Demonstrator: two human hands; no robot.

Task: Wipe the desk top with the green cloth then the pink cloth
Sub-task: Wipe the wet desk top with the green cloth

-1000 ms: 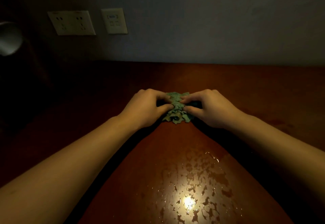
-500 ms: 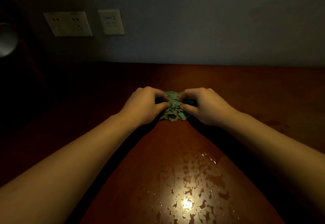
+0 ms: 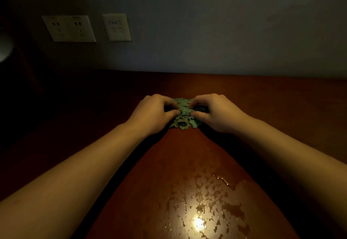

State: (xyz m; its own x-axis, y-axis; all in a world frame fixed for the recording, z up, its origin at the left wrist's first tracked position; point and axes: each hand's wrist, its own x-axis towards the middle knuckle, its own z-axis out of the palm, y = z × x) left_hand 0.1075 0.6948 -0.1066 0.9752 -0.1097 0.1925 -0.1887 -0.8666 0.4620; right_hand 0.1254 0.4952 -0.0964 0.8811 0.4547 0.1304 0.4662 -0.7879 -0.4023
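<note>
The dim red-brown desk (image 3: pixel 187 154) had a wet patch (image 3: pixel 210 201) near me. Over the last second I had drawn my hands closer together, bunching the green cloth (image 3: pixel 183 114) at mid-desk, so I judged the green wipe unfinished. My left hand (image 3: pixel 153 113) and right hand (image 3: pixel 218 114) both pinched it, fingers curled.

No legible text or labels

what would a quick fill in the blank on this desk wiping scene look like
1. The cloth pinched by the left hand and the right hand is ____ in colour.
2. Nearer the person, a ____ patch glistens on the desk top.
3. The wall plates sit on the person's ____ side.
Missing words: green; wet; left.
</note>
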